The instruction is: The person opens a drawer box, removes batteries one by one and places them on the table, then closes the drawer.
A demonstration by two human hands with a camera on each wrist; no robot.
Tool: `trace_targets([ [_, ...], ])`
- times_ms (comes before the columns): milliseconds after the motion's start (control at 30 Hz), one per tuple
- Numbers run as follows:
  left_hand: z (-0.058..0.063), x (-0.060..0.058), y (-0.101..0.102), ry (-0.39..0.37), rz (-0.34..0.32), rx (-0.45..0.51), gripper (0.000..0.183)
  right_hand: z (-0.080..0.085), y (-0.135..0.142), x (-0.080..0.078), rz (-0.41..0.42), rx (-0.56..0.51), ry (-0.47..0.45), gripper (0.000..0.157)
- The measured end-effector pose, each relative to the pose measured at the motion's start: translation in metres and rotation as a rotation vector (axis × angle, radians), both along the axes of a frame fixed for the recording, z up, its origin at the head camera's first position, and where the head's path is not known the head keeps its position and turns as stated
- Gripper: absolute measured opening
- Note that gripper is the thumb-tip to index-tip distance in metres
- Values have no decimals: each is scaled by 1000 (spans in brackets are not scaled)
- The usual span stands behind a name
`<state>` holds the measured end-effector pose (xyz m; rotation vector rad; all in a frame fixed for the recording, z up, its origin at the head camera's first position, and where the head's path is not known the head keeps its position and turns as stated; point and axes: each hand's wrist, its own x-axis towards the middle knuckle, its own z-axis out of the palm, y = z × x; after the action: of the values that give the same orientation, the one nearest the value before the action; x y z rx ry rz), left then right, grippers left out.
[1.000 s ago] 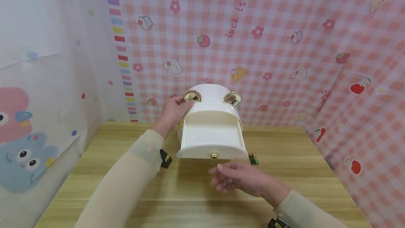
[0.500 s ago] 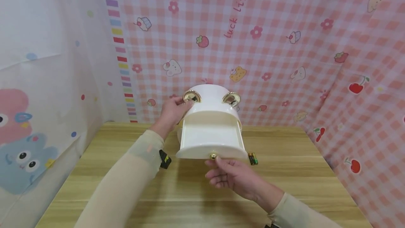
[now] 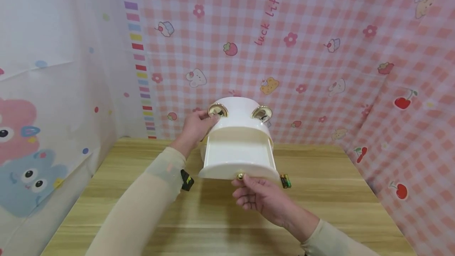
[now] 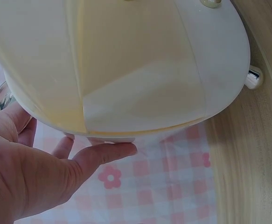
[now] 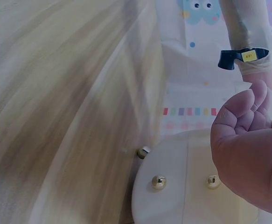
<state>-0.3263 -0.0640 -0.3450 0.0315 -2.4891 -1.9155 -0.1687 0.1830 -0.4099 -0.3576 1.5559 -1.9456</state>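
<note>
A white tabletop drawer cabinet [image 3: 237,110] with two gold ring-shaped eyes on its upper front stands at mid-table. Its top drawer [image 3: 239,155] is pulled far out, and bare white inside. My left hand [image 3: 195,128] holds the cabinet's upper left side, thumb at the left gold ring and fingers behind; the left wrist view shows the fingers [image 4: 108,152] along the white shell. Below the drawer front, my right hand [image 3: 264,198] pinches the small gold knob [image 3: 240,176] between thumb and forefinger, its other fingers loosely curled. Lower gold knobs [image 5: 158,182] show in the right wrist view.
Two small batteries [image 3: 285,181], green and dark, lie on the wooden table [image 3: 320,208] just right of the drawer. A pink checked cloth [image 3: 313,58] hangs close behind the cabinet, and a white printed cloth [image 3: 46,90] hangs at the left.
My right hand has risen from just below the drawer to its gold knob and now pinches it. The left hand keeps its hold, and the drawer stays pulled out.
</note>
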Motion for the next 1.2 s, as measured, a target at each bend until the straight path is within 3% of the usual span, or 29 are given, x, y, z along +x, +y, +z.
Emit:
trace_targets([
  [533, -3, -3, 0, 3, 2, 7, 53, 12, -3, -8, -72, 14, 15, 36],
  [1200, -1, -2, 1, -5, 6, 25, 50, 20, -14, -38, -215, 124, 42, 40],
])
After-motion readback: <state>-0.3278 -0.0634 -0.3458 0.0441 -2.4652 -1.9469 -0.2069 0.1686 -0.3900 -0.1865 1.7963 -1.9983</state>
